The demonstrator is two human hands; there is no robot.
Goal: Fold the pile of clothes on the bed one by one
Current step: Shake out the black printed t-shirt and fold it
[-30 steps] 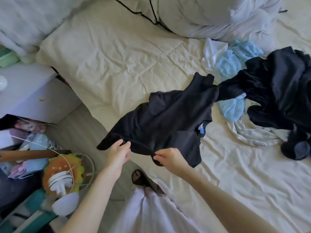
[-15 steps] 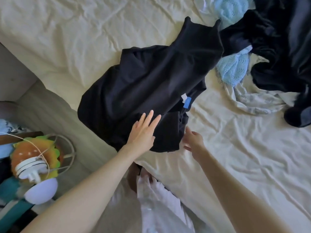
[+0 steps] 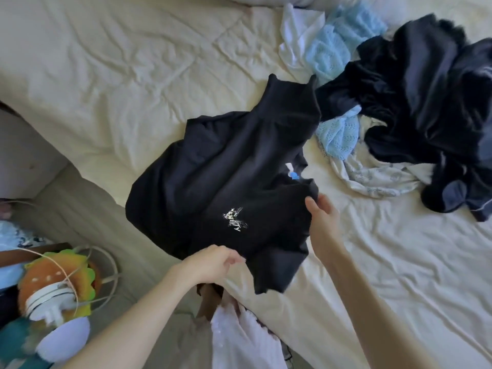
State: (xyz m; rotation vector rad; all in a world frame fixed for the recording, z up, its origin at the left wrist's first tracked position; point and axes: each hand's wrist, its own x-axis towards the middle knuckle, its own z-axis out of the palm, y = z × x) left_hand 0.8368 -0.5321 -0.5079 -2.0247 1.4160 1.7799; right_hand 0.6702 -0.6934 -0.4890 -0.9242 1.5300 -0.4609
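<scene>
A black T-shirt with a small white print and a blue neck tag lies spread over the near edge of the cream bed. My left hand pinches its lower hem near the bed edge. My right hand grips the shirt's right side by the neckline. A pile of unfolded clothes lies to the right: dark navy garments, a light blue knit piece, a white piece and a pale patterned one.
On the floor at the lower left stand an orange and green plush toy, a white fan-like device with a cord, and other clutter. A pale cabinet stands at the left. My white skirt hangs below.
The shirt has been turned so its white print shows. My left hand went from lying flat on it to pinching the hem; my right hand moved up to its right side.
</scene>
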